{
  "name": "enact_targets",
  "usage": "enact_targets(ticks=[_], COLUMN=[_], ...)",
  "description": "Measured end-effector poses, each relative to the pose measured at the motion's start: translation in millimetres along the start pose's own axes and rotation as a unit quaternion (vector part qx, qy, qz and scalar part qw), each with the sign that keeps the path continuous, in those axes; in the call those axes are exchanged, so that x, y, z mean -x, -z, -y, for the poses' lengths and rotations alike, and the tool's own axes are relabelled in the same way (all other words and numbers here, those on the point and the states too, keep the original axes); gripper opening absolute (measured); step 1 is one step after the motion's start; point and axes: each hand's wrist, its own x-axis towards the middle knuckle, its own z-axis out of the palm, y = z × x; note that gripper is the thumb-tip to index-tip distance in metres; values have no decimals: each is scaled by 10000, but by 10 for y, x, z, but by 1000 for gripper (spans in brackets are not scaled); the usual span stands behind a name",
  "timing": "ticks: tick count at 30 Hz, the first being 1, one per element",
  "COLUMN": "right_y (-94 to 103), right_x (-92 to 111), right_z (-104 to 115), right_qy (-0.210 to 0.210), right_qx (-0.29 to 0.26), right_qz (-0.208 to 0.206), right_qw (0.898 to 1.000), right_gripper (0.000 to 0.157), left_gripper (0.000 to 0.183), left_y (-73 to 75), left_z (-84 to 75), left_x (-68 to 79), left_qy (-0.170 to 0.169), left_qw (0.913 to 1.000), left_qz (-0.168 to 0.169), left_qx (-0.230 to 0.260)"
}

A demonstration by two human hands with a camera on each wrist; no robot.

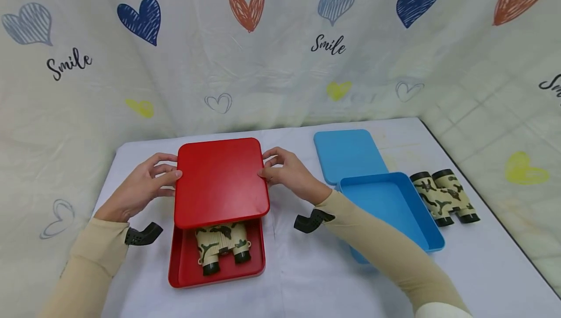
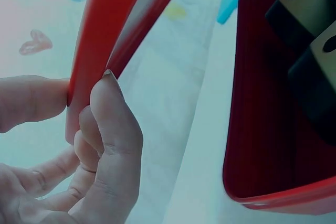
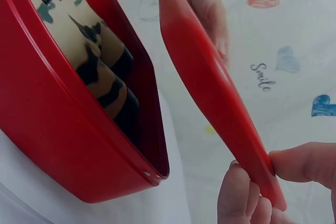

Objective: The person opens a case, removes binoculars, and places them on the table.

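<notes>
A red lid (image 1: 221,181) is held above the red box (image 1: 173,271), overlapping the box's far part in the head view. My left hand (image 1: 149,181) pinches the lid's left edge between thumb and fingers. On the opposite edge, my right hand (image 1: 291,172) pinches it the same way. Both wrist views show a gap between the lid (image 3: 210,87) and the box (image 3: 63,145). Camouflage binoculars (image 1: 223,245) lie inside the red box, their far part hidden under the lid in the head view.
To the right stands an uncovered blue box (image 1: 385,201), partly behind my right sleeve. A blue lid (image 1: 348,155) lies behind it. A second pair of camouflage binoculars (image 1: 444,196) rests near the right edge of the white-covered table (image 1: 298,279). A printed curtain (image 1: 280,65) hangs behind.
</notes>
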Motion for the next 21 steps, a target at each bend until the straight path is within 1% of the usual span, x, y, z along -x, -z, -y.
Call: enact_targets(ticks=[6,10,17,21], right_y=[26,39,33,25], right_x=[-128,-223,-372,-425], right_z=[36,32,10,13], right_qy=[79,152,114,127], right_qx=[-108,-231,-400,-461], right_qz=[3,-27,-137,-156], right_qw=[9999,9996,9990,9987], right_gripper=[45,45,45,45], left_gripper=[62,62,62,62], left_y=[74,116,164,199], left_z=[-25,-14,7,5], left_x=[-88,-151,-245,-291], left_qy=[-66,-86,-140,-141], left_qw=[10000,9999,9997,9995], left_qz=[5,-12,-161,-158], left_qx=[54,67,120,217])
